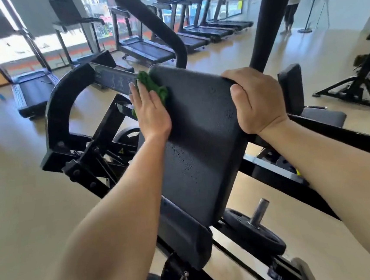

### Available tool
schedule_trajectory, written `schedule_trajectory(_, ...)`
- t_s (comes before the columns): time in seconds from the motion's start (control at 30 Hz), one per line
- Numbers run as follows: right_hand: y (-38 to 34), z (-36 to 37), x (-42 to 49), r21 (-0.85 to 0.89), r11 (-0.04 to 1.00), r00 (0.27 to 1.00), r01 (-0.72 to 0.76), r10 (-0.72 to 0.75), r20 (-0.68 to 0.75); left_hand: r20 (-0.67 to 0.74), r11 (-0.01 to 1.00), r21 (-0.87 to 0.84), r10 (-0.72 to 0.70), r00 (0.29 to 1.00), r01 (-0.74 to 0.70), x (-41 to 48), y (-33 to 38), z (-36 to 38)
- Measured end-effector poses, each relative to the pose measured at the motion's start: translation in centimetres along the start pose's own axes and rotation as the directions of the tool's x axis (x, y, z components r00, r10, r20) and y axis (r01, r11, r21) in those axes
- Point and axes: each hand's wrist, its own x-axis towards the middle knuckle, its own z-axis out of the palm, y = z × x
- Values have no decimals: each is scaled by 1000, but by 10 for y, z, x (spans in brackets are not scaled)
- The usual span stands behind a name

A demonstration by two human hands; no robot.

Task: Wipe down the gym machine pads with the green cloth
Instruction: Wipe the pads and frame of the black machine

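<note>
While my left hand [150, 111] presses the green cloth [153, 86] flat against the upper left corner of the back pad [199, 138], fingers together and palm down on it, my right hand [254, 99] is clamped over the pad's top right corner to steady it. Cloth and palm sit right at the left edge, with some cloth hanging past it. I see fine droplets across the middle of the pad. My worry is that a stroke along this edge could let the bunched cloth slip off toward the black frame [54, 111], since I am pressing it, not gripping. The lower pad [184, 237] below looks untouched, I judge.
</note>
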Motion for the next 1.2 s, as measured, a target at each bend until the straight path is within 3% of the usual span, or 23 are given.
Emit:
schedule_trajectory(0.07, 0, 0, -1, -8, 1000, 1000, -2, 2, -7, -6, 1000, -10, 8, 1000, -8, -8, 12, 1)
schedule_trajectory(0.13, -3, 0, -1, -1, 1000, 1000, 1, -1, -8, 15, 987, -42, 157, 987, -157, -40, 30, 6)
schedule_trajectory(0.27, -9, -2, 0, 25, 999, 999, -43, 44, -8, 136, 808, -132, 588, 797, -574, -101, 51, 18)
schedule_trajectory(0.37, -12, -4, -1, 33, 998, 998, -58, 59, -13, 179, 723, -120, 690, 701, -681, -84, 48, 13)
schedule_trajectory(0.47, -11, -5, -1, 53, 996, 998, -67, 67, -2, 158, 753, -29, 652, 741, -657, -44, 44, 8)
schedule_trajectory(0.6, -10, -3, -1, 37, 997, 998, -64, 64, 6, 90, 912, -4, 409, 908, -410, 0, 46, 3)
schedule_trajectory(0.7, -10, -3, -2, 35, 998, 998, -59, 59, 3, 64, 966, -48, 255, 965, -252, 13, 53, 4)
schedule_trajectory(0.8, -10, -4, -2, 38, 998, 999, -44, 44, -9, 92, 937, -83, 346, 934, -339, -30, 69, 12)
schedule_trajectory(0.87, -10, -3, -1, 38, 999, 999, -38, 39, -18, 125, 863, -126, 502, 856, -489, -80, 73, 19)
schedule_trajectory(0.93, -9, -3, 0, 36, 998, 999, -43, 43, -18, 151, 816, -179, 575, 804, -549, -115, 69, 22)
schedule_trajectory(1.07, -9, -2, -1, 38, 999, 999, -36, 37, -24, 191, 759, -147, 650, 735, -634, -87, 54, 16)
schedule_trajectory(1.13, -8, -2, -1, 39, 999, 999, -38, 39, -19, 175, 771, -94, 635, 752, -629, -61, 49, 13)
schedule_trajectory(1.2, -7, -1, -1, 39, 998, 999, -44, 45, -15, 143, 842, -42, 538, 830, -538, -35, 45, 10)
